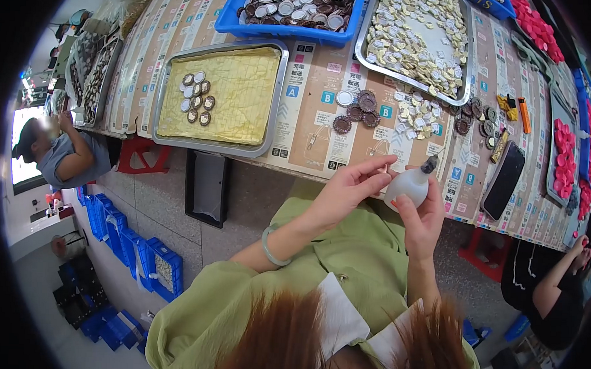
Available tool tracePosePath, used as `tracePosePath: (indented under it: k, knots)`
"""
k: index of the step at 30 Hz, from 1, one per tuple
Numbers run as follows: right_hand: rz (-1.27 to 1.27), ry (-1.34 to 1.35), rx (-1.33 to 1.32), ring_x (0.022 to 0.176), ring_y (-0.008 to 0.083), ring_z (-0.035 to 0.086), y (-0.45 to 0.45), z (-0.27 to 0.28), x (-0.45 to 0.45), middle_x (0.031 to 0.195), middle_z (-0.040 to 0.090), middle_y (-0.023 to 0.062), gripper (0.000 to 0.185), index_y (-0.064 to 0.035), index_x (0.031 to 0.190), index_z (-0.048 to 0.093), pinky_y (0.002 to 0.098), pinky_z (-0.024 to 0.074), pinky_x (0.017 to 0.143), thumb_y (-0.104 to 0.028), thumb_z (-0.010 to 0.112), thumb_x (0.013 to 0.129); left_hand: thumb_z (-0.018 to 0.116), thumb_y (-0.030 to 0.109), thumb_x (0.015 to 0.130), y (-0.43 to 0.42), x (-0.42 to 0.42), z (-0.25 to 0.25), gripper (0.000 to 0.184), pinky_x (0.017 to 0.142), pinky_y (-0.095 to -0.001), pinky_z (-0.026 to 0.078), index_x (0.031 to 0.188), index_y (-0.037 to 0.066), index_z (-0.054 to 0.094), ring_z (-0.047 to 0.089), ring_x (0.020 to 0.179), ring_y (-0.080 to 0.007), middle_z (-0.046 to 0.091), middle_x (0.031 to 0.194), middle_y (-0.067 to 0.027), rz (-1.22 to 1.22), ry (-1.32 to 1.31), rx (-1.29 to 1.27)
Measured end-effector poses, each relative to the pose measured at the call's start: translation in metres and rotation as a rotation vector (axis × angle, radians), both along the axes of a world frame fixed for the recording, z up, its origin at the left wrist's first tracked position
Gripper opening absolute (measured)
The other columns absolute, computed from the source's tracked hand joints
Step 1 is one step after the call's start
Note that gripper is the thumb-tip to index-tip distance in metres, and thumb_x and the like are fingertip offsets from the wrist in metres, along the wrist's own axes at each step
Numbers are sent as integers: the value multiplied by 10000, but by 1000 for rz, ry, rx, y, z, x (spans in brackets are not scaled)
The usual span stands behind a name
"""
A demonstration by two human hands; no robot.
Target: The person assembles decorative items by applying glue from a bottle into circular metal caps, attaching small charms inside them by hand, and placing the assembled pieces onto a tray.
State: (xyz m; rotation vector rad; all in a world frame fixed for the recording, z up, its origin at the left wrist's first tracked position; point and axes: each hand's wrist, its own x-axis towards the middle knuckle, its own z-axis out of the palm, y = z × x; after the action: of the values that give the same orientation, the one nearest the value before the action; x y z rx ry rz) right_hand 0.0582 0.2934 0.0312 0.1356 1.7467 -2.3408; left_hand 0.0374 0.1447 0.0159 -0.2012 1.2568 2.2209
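Observation:
My right hand (422, 223) is wrapped round a white squeeze bottle (407, 186) with a dark cap and a thin needle tip, which points up and away from me. Close beside the bottle, my left hand (355, 188) has its thumb and fingers pinched together; a small pale bit shows at the fingertips, too small to name. Just beyond the hands lie several brown scalloped rings (358, 112) and a pile of small cream and white pieces (418, 115). In the yellow-lined metal tray (235, 138) sit several round brown pieces with white or patterned discs (197, 96).
A blue bin (288, 33) of white and brown discs and a metal tray (470, 60) of cream pieces stand at the back. To the right are a phone (504, 181), an orange knife (524, 115) and pink pieces (563, 155). Two other people sit at the sides.

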Motion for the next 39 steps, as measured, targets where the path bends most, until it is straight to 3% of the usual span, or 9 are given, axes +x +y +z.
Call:
tracePosePath:
  k: [2, 6, 8, 10, 11, 17, 23, 39]
  knots:
    - [-42, 15, -47, 999, 198, 515, -4, 0, 0, 1076, 514, 158, 446, 35, 1178, 344, 296, 420, 843, 1, 534, 776, 456, 98, 866, 1, 0, -1, 369, 744, -224, 415, 1222, 24, 395, 506, 841, -99, 525, 992, -47, 37, 34, -29]
    - [-254, 6, -175, 942, 199, 538, -3, 6, -2, 1055, 519, 149, 483, 30, 1207, 330, 291, 435, 810, 2, 534, 771, 438, 126, 876, -10, -6, -5, 385, 812, -272, 433, 1239, 40, 348, 525, 947, -160, 512, 1077, -107, 142, -113, 351]
    - [-257, -17, -119, 905, 195, 548, 6, 13, -5, 1036, 522, 140, 485, 27, 1205, 349, 285, 440, 789, -5, 547, 763, 434, 143, 879, -14, -8, -8, 387, 816, -278, 439, 1240, 43, 337, 527, 960, -173, 501, 1107, -125, 139, -150, 483]
    - [-195, 18, 126, 894, 181, 543, 18, 16, -4, 1014, 524, 125, 452, 25, 1158, 396, 265, 437, 776, -20, 577, 746, 419, 176, 887, -15, -8, -10, 368, 817, -285, 444, 1223, 42, 348, 529, 955, -181, 484, 1135, -130, 151, -193, 582]
    - [-262, 60, 170, 877, 150, 516, 21, 14, -2, 975, 514, 96, 384, 14, 1057, 451, 251, 416, 773, -28, 621, 715, 419, 176, 887, -16, -8, -11, 368, 817, -285, 444, 1223, 42, 348, 529, 955, -181, 484, 1135, -130, 152, -195, 582]
    - [-394, 385, 227, 827, 142, 458, 17, 21, -3, 880, 480, 57, 408, -18, 923, 474, 265, 379, 752, -101, 737, 623, 406, 190, 894, -11, -7, -13, 351, 818, -283, 439, 1213, 49, 364, 530, 936, -174, 479, 1149, -125, 128, -240, 606]
    - [-320, 526, 465, 766, 151, 448, 18, 20, 2, 830, 465, 56, 452, -23, 891, 496, 257, 373, 688, -183, 783, 581, 409, 190, 893, -9, -5, -14, 342, 825, -289, 433, 1202, 47, 383, 525, 911, -157, 484, 1147, -127, 125, -258, 599]
    - [-256, 532, 523, 721, 143, 448, 17, 16, 2, 805, 469, 48, 446, -31, 899, 503, 248, 370, 658, -153, 784, 574, 411, 191, 892, -10, -4, -14, 336, 842, -304, 424, 1195, 47, 387, 509, 956, -160, 481, 1155, -134, 114, -226, 591]
